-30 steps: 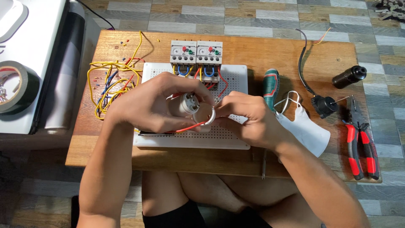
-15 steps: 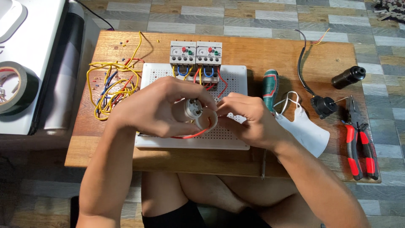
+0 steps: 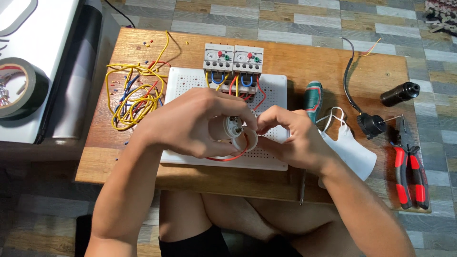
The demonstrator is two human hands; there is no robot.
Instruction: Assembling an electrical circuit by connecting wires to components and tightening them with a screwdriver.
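Note:
My left hand point(image 3: 193, 124) is wrapped around a small white round electrical fitting point(image 3: 234, 128) with metal terminals on its face, held above a white perforated board point(image 3: 271, 93). My right hand point(image 3: 293, 138) pinches at the fitting's right side, where a red wire point(image 3: 228, 158) loops below it. Which part my right fingertips grip is hidden. Two grey relay units point(image 3: 233, 59) with red, blue and yellow wires stand at the board's far edge.
A tangle of yellow, red and blue wires point(image 3: 135, 95) lies left on the wooden table point(image 3: 304, 59). Right of the board: a green-handled screwdriver point(image 3: 312, 97), white face mask point(image 3: 350, 150), black lamp holder with cable point(image 3: 371, 124), black cylinder point(image 3: 400, 93), red-handled pliers point(image 3: 410, 171). Tape roll point(image 3: 19, 88) far left.
Both hands stay over the board. The white fitting has turned slightly in my left hand, its terminal face now pointing more to the right, and my right fingers have closed in on it.

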